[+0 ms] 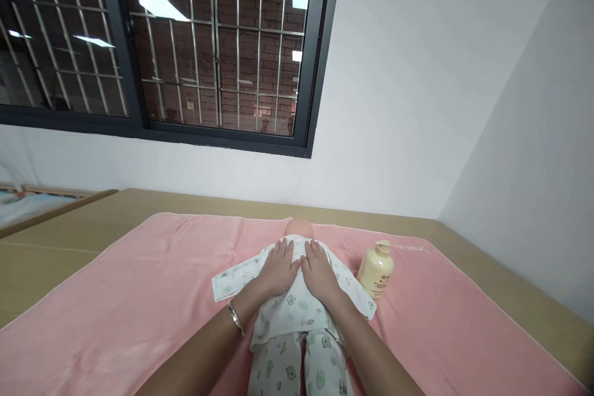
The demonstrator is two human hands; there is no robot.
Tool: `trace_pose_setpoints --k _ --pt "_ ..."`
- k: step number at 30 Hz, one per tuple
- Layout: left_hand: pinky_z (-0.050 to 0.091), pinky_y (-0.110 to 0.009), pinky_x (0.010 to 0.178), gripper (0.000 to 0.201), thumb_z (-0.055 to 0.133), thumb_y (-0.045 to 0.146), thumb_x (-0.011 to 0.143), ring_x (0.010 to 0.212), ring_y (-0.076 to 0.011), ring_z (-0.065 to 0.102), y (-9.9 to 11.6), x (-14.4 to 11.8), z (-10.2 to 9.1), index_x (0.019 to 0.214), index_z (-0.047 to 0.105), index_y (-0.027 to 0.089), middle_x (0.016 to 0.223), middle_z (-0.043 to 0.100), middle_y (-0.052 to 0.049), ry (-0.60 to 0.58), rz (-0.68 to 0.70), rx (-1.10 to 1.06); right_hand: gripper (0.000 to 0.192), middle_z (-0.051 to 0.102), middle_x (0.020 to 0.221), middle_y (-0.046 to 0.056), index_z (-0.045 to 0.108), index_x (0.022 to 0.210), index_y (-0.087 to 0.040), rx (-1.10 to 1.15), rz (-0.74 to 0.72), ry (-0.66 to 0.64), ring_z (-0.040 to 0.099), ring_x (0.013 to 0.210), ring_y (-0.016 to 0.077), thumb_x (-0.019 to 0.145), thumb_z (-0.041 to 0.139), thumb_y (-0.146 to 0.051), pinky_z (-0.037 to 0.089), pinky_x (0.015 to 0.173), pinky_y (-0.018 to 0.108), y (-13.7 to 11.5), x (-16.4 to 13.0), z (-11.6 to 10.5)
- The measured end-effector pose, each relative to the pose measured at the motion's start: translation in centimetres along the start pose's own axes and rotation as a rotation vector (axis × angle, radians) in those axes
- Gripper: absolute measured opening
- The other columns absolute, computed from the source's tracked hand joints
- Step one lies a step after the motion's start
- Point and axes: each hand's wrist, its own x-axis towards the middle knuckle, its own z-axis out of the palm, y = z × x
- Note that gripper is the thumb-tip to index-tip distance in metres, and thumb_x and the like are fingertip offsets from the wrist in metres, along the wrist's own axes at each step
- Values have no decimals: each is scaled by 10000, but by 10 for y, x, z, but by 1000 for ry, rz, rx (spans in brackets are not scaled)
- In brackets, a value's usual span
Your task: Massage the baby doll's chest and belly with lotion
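A baby doll (299, 228) in a white printed top (297, 315) and matching trousers (278, 365) lies on a pink blanket (153, 297). Only the bare back or top of its head shows at the far end. My left hand (278, 269) rests flat on the left side of the top's upper part, fingers stretched out. On the other side my right hand (319, 272) lies flat too, its thumb close to the left thumb. Both sleeves spread outward, and whether the doll's hands are inside them cannot be seen. A silvery bracelet (236, 318) circles my left wrist.
A cream pump bottle (377, 269) stands on the blanket just right of the doll's right-hand sleeve. Beneath the blanket is a wooden-toned tabletop (153, 198), bounded by a white wall (394, 105). A dark-framed, barred window (223, 43) sits above at the left.
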Motion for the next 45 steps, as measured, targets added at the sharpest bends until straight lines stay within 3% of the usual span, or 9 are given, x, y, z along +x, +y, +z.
trace_pose_setpoints --k 5,9,11,15,19,23,29,36,45 --pt "137 -436 1199 726 290 502 937 1510 -284 67 -2 -16 -17 1546 175 123 1630 84 -130 -129 81 23 544 436 1480 212 433 1437 -54 -134 13 -118 381 1392 282 935 359 -250 283 1120 385 -20 -24 -24" --pt "169 -428 1194 747 385 563 896 1497 -284 163 -6 -16 -26 1526 269 177 1626 165 -105 -132 124 12 425 675 1165 173 651 1169 -126 -129 40 -102 619 1098 279 952 326 -293 429 942 386 -19 -24 -33" --pt "179 -426 1193 745 341 595 909 1490 -277 192 -8 -9 -24 1520 284 173 1614 222 -103 -94 99 -12 445 673 1181 155 666 1134 -142 -72 30 -33 603 1127 260 973 288 -313 419 960 368 -13 -15 -28" --pt "208 -396 1186 659 282 549 943 1447 -249 300 -9 9 -7 1477 364 171 1558 371 -89 57 5 -67 497 487 1464 120 535 1361 -112 29 -11 95 377 1389 213 980 289 -315 270 1131 322 4 2 -6" --pt "220 -409 1184 549 331 458 944 1381 -242 400 -6 19 15 1406 461 190 1469 498 -72 252 -87 -94 548 377 1545 99 417 1467 -122 -12 -16 109 224 1468 252 979 286 -334 120 1196 429 14 9 10" --pt "203 -468 1189 528 333 428 957 1377 -267 403 -5 22 32 1397 475 174 1447 517 -98 361 -84 -72 591 309 1577 101 333 1513 -117 -37 -14 77 177 1485 257 987 258 -377 98 1198 440 18 11 15" --pt "239 -469 1181 502 332 408 970 1380 -267 402 -10 22 39 1371 511 164 1439 524 -109 441 -29 -67 630 301 1564 188 365 1482 -40 -74 43 104 253 1461 278 984 285 -417 154 1178 390 16 12 15" --pt "383 -422 1079 422 391 352 937 1199 -262 569 -7 18 32 1243 617 171 1249 666 -97 499 39 -135 458 661 1227 142 618 1231 -128 -123 -27 160 579 1146 253 989 287 -334 337 1008 338 8 7 6" --pt "411 -414 1017 367 449 339 900 1101 -269 614 -3 16 30 1158 658 183 1129 713 -87 537 -9 -159 393 712 1052 122 662 1077 -168 -201 12 187 617 993 252 984 320 -338 369 827 312 4 5 3"
